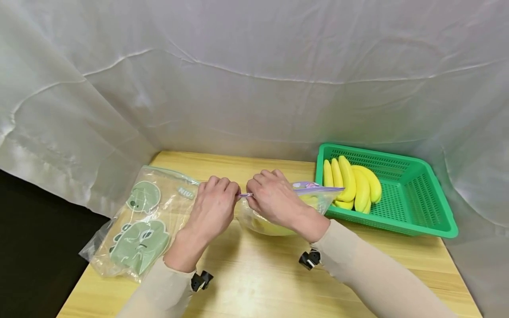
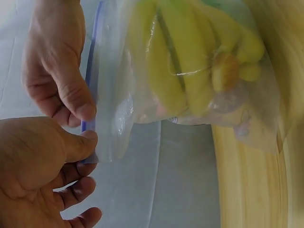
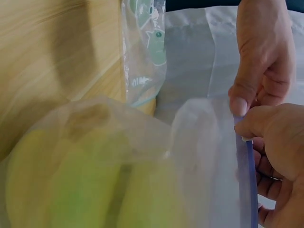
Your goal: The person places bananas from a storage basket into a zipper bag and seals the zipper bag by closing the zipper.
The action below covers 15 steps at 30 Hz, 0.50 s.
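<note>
A clear zip bag [image 1: 248,221] with a purple top strip [image 1: 318,190] stands upright in front of me, with yellow bananas [image 2: 190,61] inside. My left hand [image 1: 214,205] pinches one end of the purple strip between thumb and index finger. Close beside it, my right hand [image 1: 272,194] pinches the same strip, thumb against it in the right wrist view. Only a short piece of strip shows between the two hands. From above, the right hand and wrist hide part of the bag.
To the left, a larger clear bag [image 1: 175,225] with green cartoon faces lies flat on the wooden table [image 1: 254,274]. At the right stands a green plastic basket [image 1: 421,225] with several bananas [image 1: 362,190] in its left part. A pale curtain [image 1: 254,110] hangs behind the table.
</note>
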### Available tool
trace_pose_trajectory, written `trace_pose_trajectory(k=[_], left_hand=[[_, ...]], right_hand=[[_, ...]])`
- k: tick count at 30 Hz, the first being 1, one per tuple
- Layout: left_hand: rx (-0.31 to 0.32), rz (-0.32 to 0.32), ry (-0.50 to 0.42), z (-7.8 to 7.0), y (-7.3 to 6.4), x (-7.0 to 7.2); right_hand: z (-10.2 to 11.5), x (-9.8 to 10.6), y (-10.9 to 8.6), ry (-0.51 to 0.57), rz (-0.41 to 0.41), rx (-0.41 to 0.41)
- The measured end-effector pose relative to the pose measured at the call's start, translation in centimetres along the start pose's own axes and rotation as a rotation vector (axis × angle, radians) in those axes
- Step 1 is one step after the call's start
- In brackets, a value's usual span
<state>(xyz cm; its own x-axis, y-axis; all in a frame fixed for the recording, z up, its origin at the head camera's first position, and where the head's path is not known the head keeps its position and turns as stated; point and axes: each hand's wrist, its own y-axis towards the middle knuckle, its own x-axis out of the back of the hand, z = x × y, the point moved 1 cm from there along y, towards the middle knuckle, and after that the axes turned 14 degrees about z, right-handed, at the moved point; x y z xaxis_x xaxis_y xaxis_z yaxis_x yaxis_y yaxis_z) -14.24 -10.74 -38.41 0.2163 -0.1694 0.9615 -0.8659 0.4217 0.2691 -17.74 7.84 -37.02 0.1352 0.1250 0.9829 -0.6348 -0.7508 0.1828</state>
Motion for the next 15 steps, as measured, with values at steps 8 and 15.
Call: trace_pose_trajectory(k=[8, 15], left_hand=[[0.052, 0.050, -0.043, 0.8, -0.2, 0.5], [0.059, 0.052, -0.074, 0.7, -0.2, 0.8]], right_hand=[[-1.4, 0.8, -1.4, 0.010, 0.037, -0.018], [-2.4, 1.3, -2.4, 0.030, 0.036, -0.033]])
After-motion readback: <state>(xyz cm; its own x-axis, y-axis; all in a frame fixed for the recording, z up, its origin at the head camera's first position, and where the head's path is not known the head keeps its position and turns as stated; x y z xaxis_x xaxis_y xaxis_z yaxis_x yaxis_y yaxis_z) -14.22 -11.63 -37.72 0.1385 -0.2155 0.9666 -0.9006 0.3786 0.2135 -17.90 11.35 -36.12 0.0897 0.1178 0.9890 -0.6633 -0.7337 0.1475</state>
